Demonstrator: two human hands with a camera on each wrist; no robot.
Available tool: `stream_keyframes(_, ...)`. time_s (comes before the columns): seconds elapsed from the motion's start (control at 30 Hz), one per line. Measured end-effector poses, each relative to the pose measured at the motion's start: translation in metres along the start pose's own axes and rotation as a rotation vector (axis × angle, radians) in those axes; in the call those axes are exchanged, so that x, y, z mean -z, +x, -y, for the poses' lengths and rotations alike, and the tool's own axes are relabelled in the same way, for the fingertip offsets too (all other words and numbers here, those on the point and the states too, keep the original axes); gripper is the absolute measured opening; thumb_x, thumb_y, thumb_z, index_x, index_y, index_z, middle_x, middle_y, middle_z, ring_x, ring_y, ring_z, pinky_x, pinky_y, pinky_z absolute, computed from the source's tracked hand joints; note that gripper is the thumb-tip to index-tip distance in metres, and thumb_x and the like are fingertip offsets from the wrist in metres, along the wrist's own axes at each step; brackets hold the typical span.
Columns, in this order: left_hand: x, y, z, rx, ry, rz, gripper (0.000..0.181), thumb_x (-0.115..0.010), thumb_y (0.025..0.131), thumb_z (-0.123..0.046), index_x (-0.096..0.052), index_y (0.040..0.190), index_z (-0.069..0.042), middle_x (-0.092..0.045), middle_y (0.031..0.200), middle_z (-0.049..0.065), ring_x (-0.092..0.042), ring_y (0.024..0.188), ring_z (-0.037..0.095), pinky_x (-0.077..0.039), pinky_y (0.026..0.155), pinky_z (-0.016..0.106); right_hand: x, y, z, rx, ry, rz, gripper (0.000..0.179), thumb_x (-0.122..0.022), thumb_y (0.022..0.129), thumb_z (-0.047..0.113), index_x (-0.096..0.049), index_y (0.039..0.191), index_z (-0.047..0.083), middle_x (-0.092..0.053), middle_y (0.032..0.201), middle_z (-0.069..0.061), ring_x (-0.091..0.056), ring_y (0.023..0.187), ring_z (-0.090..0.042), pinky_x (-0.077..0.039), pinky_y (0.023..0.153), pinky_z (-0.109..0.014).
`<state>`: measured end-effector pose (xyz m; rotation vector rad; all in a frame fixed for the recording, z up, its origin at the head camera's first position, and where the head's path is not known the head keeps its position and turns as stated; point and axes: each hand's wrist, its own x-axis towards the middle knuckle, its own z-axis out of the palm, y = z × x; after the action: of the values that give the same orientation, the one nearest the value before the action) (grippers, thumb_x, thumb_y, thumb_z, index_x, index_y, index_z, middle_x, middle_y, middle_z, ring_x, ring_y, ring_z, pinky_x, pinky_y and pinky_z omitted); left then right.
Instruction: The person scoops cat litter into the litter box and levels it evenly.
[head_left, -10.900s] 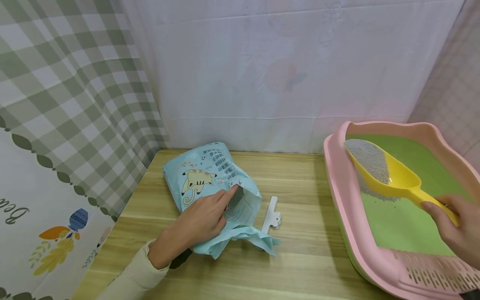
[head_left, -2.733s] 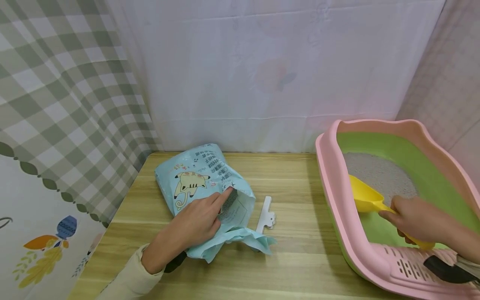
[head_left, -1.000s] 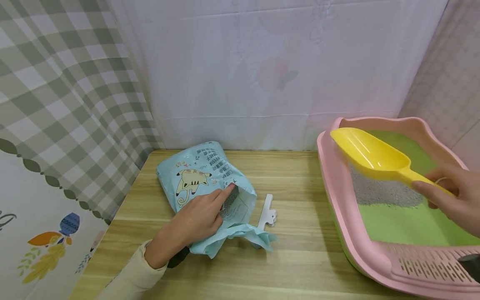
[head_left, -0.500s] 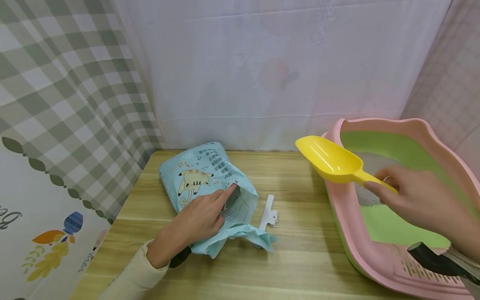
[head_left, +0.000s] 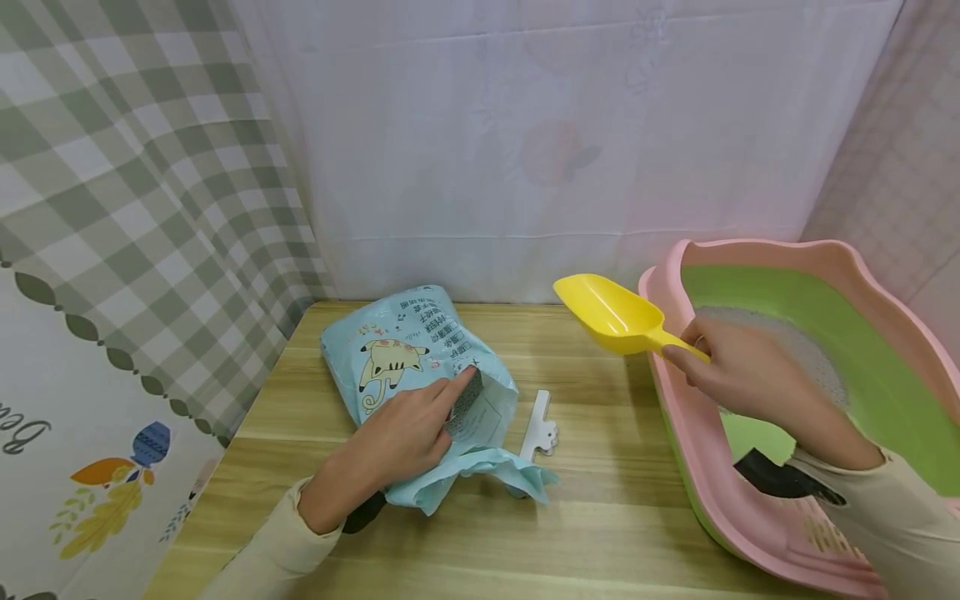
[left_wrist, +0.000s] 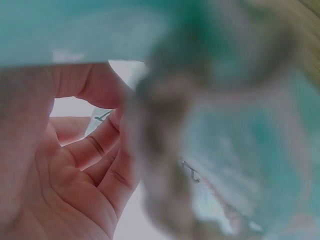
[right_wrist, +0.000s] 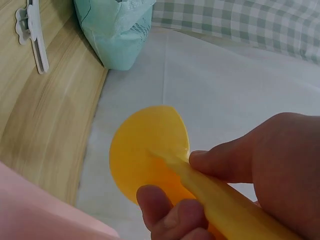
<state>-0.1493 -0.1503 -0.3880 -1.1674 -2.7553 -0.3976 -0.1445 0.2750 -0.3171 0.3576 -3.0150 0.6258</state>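
In the head view a light blue cat litter bag [head_left: 390, 354] lies on the table, its mouth spread toward the right with grey litter visible inside. My left hand [head_left: 405, 433] grips the bag's edge, index finger along the opening; thumb and fingers curl together in the left wrist view. By its handle, my right hand [head_left: 738, 367] holds a yellow scoop [head_left: 611, 312], which appears bare of litter. The scoop hovers over the left rim of a pink and green litter box [head_left: 701, 492]. Grey litter [head_left: 806, 346] lies in the box, partly hidden by my right arm.
A white bag clip [head_left: 538, 429] lies on the wooden table [head_left: 592, 500] between bag and box, partly under the bag's lower flap. A white curtain [head_left: 480, 150] hangs behind, with a checked cloth [head_left: 172, 150] at the left.
Earlier the scoop carried litter above the box, then dipped into the box. Over the last second, my right hand has moved the scoop left, past the box's rim. My left hand stays on the bag.
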Motion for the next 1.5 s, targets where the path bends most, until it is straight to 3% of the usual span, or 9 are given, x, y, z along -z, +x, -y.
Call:
stream_keyframes(0.2, 0.000, 0.001, 0.001, -0.002, 0.001, 0.002, 0.076, -0.067, 0.090, 0.006, -0.045, 0.163, 0.005, -0.072, 0.124, 0.017, -0.048, 0.064, 0.013, -0.055, 0.065, 0.034, -0.015, 0.022, 0.008, 0.005, 0.017, 0.011, 0.031, -0.065, 0.110, 0.031, -0.065, 0.096, 0.003, -0.056, 0.070, 0.002, -0.047, 0.059, -0.019, -0.038, 0.055, -0.035)
stream_keyframes(0.53, 0.000, 0.000, -0.003, 0.032, -0.028, 0.034, 0.076, -0.065, 0.091, 0.007, -0.044, 0.164, 0.003, -0.071, 0.135, 0.020, -0.065, 0.077, 0.020, -0.062, 0.081, 0.043, -0.041, 0.047, 0.012, 0.014, -0.002, -0.010, 0.036, -0.069, 0.106, 0.024, -0.056, 0.079, 0.005, -0.041, 0.063, 0.001, -0.039, 0.055, -0.018, -0.033, 0.055, -0.034)
stream_keyframes(1.07, -0.004, -0.005, -0.002, 0.015, -0.043, -0.006, 0.076, -0.067, 0.090, 0.008, -0.046, 0.163, 0.001, -0.073, 0.122, 0.017, -0.055, 0.068, 0.013, -0.058, 0.068, 0.035, -0.069, 0.064, 0.010, -0.004, -0.065, 0.078, 0.040, -0.059, 0.108, 0.020, -0.051, 0.070, 0.011, -0.044, 0.064, -0.001, -0.046, 0.057, -0.021, -0.039, 0.059, -0.035)
stream_keyframes(1.27, -0.003, -0.005, -0.001, 0.001, -0.050, -0.011, 0.076, -0.066, 0.090, 0.008, -0.046, 0.163, 0.001, -0.073, 0.119, 0.017, -0.052, 0.066, 0.012, -0.055, 0.065, 0.032, -0.075, 0.067, 0.011, -0.030, -0.119, 0.136, 0.038, -0.056, 0.109, 0.022, -0.052, 0.073, 0.009, -0.047, 0.066, -0.004, -0.049, 0.058, -0.022, -0.040, 0.058, -0.035)
stream_keyframes(1.5, -0.001, -0.004, 0.000, -0.001, -0.042, -0.015, 0.076, -0.066, 0.090, 0.008, -0.046, 0.163, 0.001, -0.073, 0.117, 0.016, -0.050, 0.064, 0.011, -0.053, 0.063, 0.030, -0.078, 0.070, 0.016, -0.066, -0.165, 0.293, 0.045, -0.051, 0.111, 0.022, -0.055, 0.067, 0.012, -0.053, 0.064, -0.003, -0.052, 0.051, -0.018, -0.042, 0.053, -0.031)
